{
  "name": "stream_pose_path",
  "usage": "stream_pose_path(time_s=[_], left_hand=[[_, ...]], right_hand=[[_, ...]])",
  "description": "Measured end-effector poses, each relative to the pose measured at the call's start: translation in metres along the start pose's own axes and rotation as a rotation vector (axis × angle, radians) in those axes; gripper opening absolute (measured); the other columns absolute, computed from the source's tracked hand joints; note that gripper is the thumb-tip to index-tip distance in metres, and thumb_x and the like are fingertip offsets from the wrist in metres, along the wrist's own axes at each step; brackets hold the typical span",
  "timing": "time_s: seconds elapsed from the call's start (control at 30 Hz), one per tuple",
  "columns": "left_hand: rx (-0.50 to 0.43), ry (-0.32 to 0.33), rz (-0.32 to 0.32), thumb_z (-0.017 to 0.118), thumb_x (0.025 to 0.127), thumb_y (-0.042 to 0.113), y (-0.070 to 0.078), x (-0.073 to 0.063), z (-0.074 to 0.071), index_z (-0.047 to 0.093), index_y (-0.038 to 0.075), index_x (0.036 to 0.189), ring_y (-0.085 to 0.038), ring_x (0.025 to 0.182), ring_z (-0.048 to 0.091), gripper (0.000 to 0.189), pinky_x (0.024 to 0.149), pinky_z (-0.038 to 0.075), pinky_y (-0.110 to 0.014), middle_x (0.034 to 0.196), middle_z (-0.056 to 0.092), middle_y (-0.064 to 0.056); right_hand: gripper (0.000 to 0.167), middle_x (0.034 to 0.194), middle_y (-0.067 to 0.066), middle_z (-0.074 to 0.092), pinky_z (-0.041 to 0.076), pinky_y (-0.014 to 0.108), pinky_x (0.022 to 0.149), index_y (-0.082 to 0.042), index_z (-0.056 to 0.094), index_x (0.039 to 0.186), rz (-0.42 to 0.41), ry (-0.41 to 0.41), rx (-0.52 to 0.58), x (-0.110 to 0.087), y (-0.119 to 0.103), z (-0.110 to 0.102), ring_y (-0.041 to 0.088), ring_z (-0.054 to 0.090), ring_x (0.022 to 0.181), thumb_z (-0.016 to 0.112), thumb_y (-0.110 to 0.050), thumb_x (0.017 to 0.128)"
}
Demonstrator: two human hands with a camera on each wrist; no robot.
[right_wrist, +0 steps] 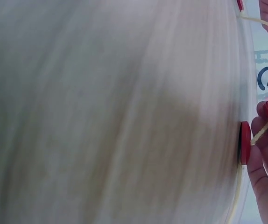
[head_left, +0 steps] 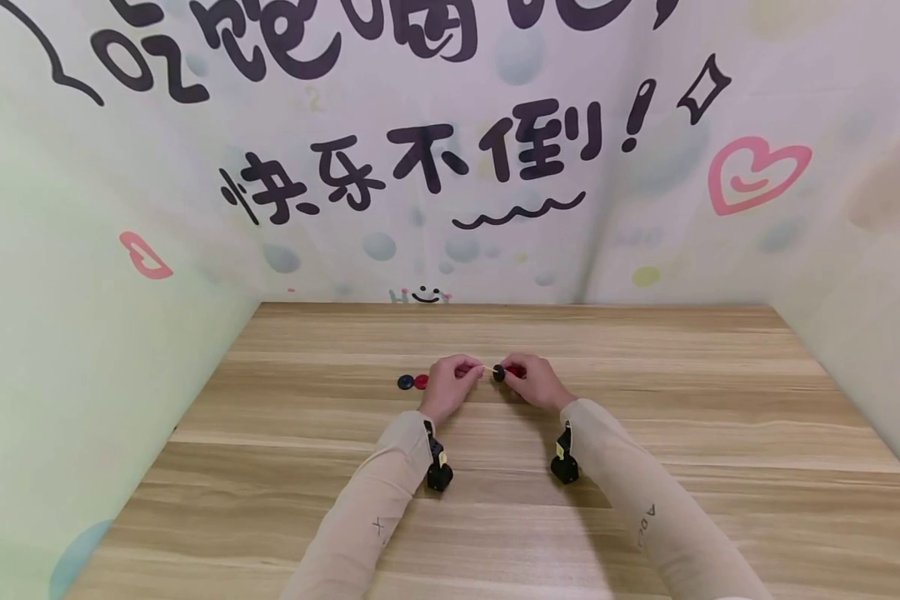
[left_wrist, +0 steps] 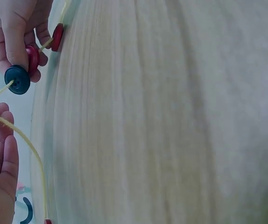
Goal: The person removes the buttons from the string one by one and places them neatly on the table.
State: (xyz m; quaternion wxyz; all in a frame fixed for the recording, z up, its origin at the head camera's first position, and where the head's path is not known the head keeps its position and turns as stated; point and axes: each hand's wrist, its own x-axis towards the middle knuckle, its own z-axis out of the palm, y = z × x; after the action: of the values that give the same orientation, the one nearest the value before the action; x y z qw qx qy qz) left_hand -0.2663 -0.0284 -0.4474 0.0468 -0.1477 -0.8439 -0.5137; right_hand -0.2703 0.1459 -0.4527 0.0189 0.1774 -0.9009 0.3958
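So, from where I stand, both hands are up nr the middle of the head view, over the wood table. L hand, just L of ctr, pinches a yellow cord btwn thumb & fingertips. R hand, just R of it, grips a dark button & a red button right behind it, thumb & fingers curled round them.

Cord comes out of the dark button's face & runs to the L fingertips, then hangs in a curve twd the bottom L of the left wrist view. Other way, it goes from the held red button to a second red button, at the R edge of the right wrist view, next to the R fingers.

On the table, L of the L hand, lie a navy button &, just beside it, another red disc, partly behind the hand.

Both sleeves are beige, w/ a small blk cam at each wrist. Back wall, upper half of the head view, has big blk lettering & a pink heart upper R.
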Motion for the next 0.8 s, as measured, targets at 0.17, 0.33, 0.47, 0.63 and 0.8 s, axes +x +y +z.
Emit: stream_pose_path(time_s=[0.17,0.33,0.47,0.63,0.8], left_hand=[[0.004,0.008,0.008,0.061,0.083,0.010,0.0004,-0.0002,0.0007,0.067,0.001,0.085,-0.012,0.070,0.056,0.010,0.065,0.046,-0.022,0.078,0.064,-0.006],[0.021,0.006,0.013,0.062,0.083,0.010,0.0022,-0.0018,0.0029,0.067,0.002,0.086,-0.013,0.071,0.057,0.010,0.065,0.046,-0.021,0.079,0.064,-0.006],[0.017,-0.003,0.026,0.061,0.083,0.011,0.0050,-0.0024,0.0047,0.067,0.002,0.087,-0.012,0.071,0.057,0.012,0.065,0.047,-0.021,0.079,0.064,-0.006],[0.013,-0.008,0.023,0.061,0.083,0.011,0.0060,-0.0019,0.0066,0.067,0.002,0.086,-0.011,0.070,0.055,0.011,0.064,0.046,-0.020,0.078,0.064,-0.005],[0.019,-0.012,0.022,0.061,0.083,0.011,0.0057,-0.0025,0.0071,0.067,0.001,0.085,-0.011,0.069,0.055,0.011,0.063,0.046,-0.021,0.077,0.064,-0.006]], right_hand=[[0.006,0.077,0.003,0.059,0.045,0.025,0.060,-0.005,0.063,0.082,0.011,-0.010,0.046,-0.0004,-0.0003,0.0002,0.012,0.052,0.065,0.061,-0.011,0.084],[0.010,0.076,0.003,0.061,0.046,0.024,0.056,-0.006,0.065,0.076,-0.014,0.015,0.070,-0.0012,-0.0001,-0.0003,0.012,0.054,0.064,0.063,-0.014,0.083],[0.006,0.080,0.004,0.063,0.046,0.023,0.058,-0.005,0.067,0.077,-0.038,0.076,0.054,-0.0011,-0.0007,-0.0009,0.015,0.054,0.071,0.064,-0.009,0.080],[0.003,0.085,0.007,0.062,0.047,0.029,0.062,-0.005,0.066,0.081,-0.001,0.102,0.053,-0.0004,-0.0011,-0.0016,0.020,0.053,0.077,0.065,-0.007,0.079],[0.005,0.090,0.008,0.063,0.044,0.036,0.072,-0.005,0.066,0.083,0.005,0.123,0.035,0.0004,-0.0018,-0.0027,0.023,0.053,0.082,0.065,-0.005,0.078]])
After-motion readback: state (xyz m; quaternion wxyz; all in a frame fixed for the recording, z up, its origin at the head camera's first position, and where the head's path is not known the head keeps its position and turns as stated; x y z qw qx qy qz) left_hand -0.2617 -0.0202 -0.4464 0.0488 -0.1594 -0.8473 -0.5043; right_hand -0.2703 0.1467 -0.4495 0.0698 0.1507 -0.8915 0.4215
